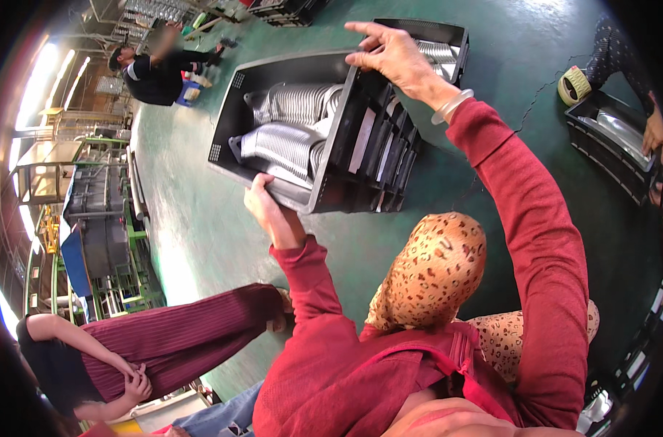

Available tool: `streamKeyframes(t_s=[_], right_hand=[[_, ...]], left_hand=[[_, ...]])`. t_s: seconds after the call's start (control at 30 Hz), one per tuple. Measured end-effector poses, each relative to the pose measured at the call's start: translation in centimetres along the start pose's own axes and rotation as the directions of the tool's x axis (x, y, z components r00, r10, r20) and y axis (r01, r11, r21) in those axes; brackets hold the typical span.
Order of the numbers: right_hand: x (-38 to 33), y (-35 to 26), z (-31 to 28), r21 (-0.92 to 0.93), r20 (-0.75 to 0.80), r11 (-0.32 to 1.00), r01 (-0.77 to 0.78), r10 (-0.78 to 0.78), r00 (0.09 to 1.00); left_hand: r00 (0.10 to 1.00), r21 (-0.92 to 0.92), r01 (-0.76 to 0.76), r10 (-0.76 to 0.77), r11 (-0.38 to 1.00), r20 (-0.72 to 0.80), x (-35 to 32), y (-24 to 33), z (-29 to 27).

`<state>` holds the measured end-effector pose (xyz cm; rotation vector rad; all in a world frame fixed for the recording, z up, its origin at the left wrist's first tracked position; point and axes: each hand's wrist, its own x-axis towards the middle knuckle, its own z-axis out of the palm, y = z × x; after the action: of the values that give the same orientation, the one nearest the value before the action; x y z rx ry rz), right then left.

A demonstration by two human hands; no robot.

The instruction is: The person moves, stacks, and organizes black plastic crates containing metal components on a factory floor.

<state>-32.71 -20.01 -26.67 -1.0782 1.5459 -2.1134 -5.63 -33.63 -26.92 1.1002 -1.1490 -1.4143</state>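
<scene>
A black plastic crate sits at the top of a stack. Inside it lie two rows of curved, ribbed silver metal parts, nested against each other. My left hand is closed on the crate's near rim, its thumb over the edge and its other fingers mostly hidden below. At the opposite end, my right hand touches the rim's corner with fingers stretched out and apart. Beneath the top crate are several more black crates, with silvery parts showing through their side slots.
Another black crate with metal parts stands behind the stack. At right, a person's hand is at a further crate. One person sits on a blue stool; another stands left in a maroon skirt. Green-framed machinery lines the left.
</scene>
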Motion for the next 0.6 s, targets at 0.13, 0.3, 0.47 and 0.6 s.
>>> streamKeyframes(t_s=[0.13, 0.3, 0.47, 0.6], right_hand=[[0.1, 0.0, -3.5, -0.198, -0.031, 0.979, 0.035, -0.042, 0.999], [-3.3, -1.4, -5.1, -0.596, -0.033, 0.803, -0.005, -0.018, 0.999], [-6.1, -5.6, -9.3, -0.726, -0.174, 0.685, -0.057, -0.102, 0.979], [-22.7, -20.5, -27.3, -0.971, -0.221, 0.117, -0.207, -0.122, 0.968]], left_hand=[[0.995, 0.084, -0.068, 0.061, 0.994, 0.074, -0.6, 0.6, 3.1], [0.621, 0.373, -0.755, 0.407, 0.539, 0.67, -4.9, -0.6, 4.3], [0.196, -0.13, -0.897, 0.645, 0.422, 0.738, -17.7, 5.1, 13.0], [-0.279, -0.618, -0.655, 0.621, 0.435, 0.733, -27.3, 9.2, 18.1]])
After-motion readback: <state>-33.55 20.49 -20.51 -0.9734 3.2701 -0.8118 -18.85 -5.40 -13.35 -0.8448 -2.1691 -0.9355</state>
